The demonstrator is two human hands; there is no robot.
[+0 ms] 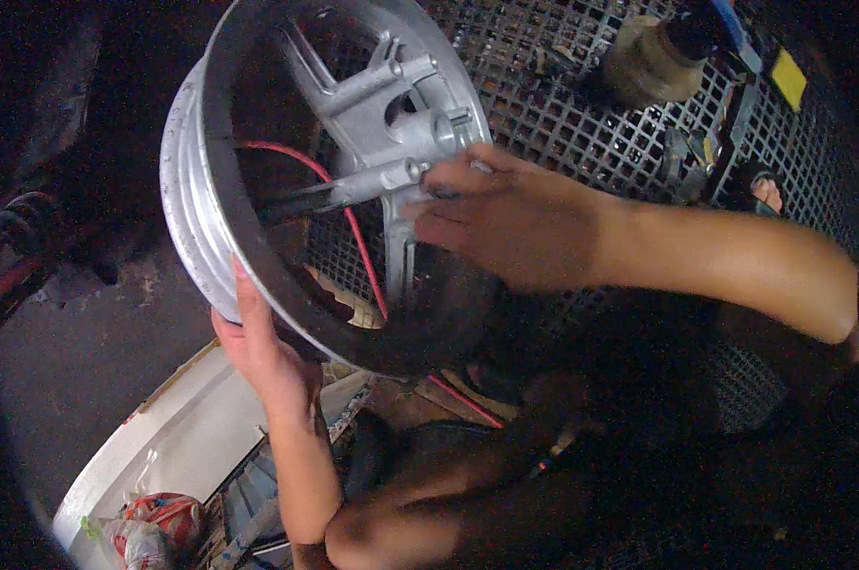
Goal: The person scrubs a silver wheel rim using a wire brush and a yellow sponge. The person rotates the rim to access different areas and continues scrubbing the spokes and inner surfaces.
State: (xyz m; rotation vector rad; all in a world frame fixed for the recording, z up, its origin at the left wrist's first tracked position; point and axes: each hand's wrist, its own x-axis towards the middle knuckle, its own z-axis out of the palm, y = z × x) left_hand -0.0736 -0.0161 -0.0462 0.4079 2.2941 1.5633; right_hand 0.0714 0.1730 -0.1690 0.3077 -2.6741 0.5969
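Wheel rim (401,147), silver, stood tilted in front of the person, over the grid flooring (534,123). Left hand (258,342) had closed round its lower left edge, thumb on the near side. Right hand (510,223) was by the hub, fingers half-bent and blurred; could not tell whether it gripped anything. Red cord (363,252) showed through the rim's opening. Noted also: white panel (192,408) lower left, plastic bag (163,522) near it, tan container (643,71) upper right.
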